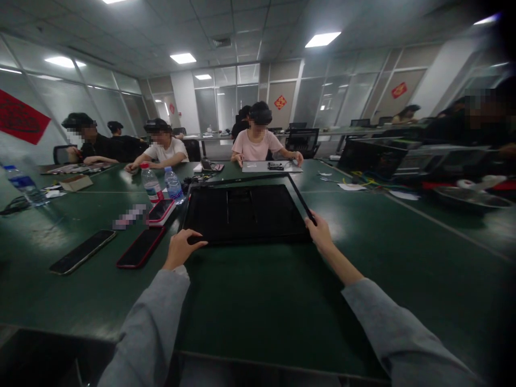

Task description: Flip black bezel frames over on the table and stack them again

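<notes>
A flat black panel [209, 212], which looks like the back shell of a monitor, lies on the green table with a recessed slot in its middle. A thin black frame [299, 194] sits at a slant over it, its top bar and right side raised off the panel. My right hand [320, 231] is closed around the frame's right side near the lower corner. At the near left corner, my left hand [183, 248] pinches the edge between thumb and fingers. Where frame and panel meet there is too dark to separate clearly.
Left of the panel lie a red-edged phone [139, 248], another phone [83, 251] and a pink-edged phone [161, 211]. Two bottles [174, 185] stand behind them. Across the table [250, 301], a person [258, 141] handles a grey panel [256, 167]. A metal bowl [471, 200] and cables are at right.
</notes>
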Motion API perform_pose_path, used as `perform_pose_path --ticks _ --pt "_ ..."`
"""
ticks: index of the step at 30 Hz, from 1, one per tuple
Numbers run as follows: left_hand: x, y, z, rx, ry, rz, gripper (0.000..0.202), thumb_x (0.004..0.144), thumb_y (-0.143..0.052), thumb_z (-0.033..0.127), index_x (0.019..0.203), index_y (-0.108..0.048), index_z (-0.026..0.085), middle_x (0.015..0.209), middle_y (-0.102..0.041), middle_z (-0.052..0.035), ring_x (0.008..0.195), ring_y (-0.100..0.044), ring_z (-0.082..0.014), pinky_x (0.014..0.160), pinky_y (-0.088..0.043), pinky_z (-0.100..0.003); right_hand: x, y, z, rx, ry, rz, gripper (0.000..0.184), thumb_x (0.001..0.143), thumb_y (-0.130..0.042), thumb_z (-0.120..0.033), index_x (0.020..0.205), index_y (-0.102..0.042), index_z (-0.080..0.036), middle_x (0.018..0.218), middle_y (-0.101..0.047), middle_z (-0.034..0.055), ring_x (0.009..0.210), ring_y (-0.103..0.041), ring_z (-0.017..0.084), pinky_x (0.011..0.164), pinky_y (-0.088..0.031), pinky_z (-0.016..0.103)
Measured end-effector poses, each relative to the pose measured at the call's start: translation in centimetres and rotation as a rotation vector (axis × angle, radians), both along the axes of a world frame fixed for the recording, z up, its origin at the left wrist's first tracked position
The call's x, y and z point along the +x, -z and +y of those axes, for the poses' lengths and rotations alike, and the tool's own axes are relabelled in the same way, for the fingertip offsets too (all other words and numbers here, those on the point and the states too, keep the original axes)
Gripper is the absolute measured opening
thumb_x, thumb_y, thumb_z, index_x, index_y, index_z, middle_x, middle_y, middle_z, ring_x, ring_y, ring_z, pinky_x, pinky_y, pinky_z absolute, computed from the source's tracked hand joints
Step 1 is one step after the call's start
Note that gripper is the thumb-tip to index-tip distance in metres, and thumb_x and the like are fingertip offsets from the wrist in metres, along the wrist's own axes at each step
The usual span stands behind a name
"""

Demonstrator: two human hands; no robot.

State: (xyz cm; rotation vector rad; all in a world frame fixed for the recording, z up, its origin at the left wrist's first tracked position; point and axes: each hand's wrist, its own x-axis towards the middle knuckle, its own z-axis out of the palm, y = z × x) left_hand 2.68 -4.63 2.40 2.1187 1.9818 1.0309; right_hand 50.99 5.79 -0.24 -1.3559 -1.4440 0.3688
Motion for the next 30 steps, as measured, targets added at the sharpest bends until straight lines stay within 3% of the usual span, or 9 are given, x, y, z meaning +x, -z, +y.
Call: perform_pose_path --ticks 4,9,16,22,26,30 --pt "-0.5 0.7 0.4 -0.014 0.024 0.037 0.032 0.078 -0.078 0.050 0.097 -0.073 0.025 0.103 -0.074 -0.0040 0.101 -0.066 -0.0233 0.094 -0.047 -0.037 -0.6 0.6 -0.2 0.098 0.035 -0.040 0.054 0.093 -0.044 -0.039 0.141 -0.052 -0.016 0.095 -0.068 0.0091 0.087 -0.063 0.024 0.088 -0.051 0.044" --pt "-0.5 1.1 0.5 -0.036 0.070 0.099 0.031 0.081 -0.076 0.050 0.099 -0.072 0.024 0.106 -0.073 -0.0034 0.107 -0.064 -0.0234 0.096 -0.045 -0.038 -0.7 1.8 -0.1 0.231 0.111 -0.226 0.045 0.092 -0.039 -0.029 0.129 -0.059 -0.013 0.117 -0.067 0.0179 0.110 -0.059 0.030 0.102 -0.044 0.053" --pt "0.1 0.7 0.2 -0.031 0.016 0.193 0.026 0.083 -0.074 0.050 0.097 -0.073 0.028 0.109 -0.073 -0.0026 0.115 -0.060 -0.0259 0.109 -0.032 -0.050 -0.2 3.0 0.8 0.194 0.167 -0.292 0.050 0.090 -0.038 -0.027 0.133 -0.058 -0.010 0.124 -0.064 0.0216 0.117 -0.057 0.032 0.105 -0.043 0.054" --pt "-0.3 1.0 0.5 -0.059 0.039 0.176 0.029 0.083 -0.072 0.053 0.099 -0.074 0.029 0.117 -0.071 -0.0046 0.123 -0.055 -0.0274 0.106 -0.038 -0.047 0.3 4.0 1.5 0.073 0.172 -0.347 0.047 0.088 -0.041 -0.026 0.126 -0.063 -0.011 0.119 -0.066 0.0206 0.113 -0.059 0.032 0.103 -0.044 0.054" --pt "-0.6 1.9 1.3 0.089 -0.109 0.117 0.041 0.089 -0.065 0.052 0.120 -0.069 0.027 0.140 -0.058 -0.0098 0.135 -0.047 -0.0301 0.109 -0.040 -0.048 0.5 4.4 1.8 0.024 0.166 -0.362 0.046 0.087 -0.043 -0.025 0.125 -0.064 -0.009 0.117 -0.067 0.0207 0.111 -0.061 0.032 0.103 -0.045 0.052" --pt "-1.8 3.1 2.4 0.111 -0.328 0.009 0.064 0.092 -0.060 0.049 0.142 -0.053 0.011 0.144 -0.052 -0.0201 0.134 -0.050 -0.0318 0.109 -0.043 -0.045 0.5 4.3 1.9 -0.005 0.160 -0.337 0.045 0.087 -0.043 -0.026 0.123 -0.064 -0.008 0.118 -0.068 0.0207 0.110 -0.062 0.031 0.102 -0.046 0.050"
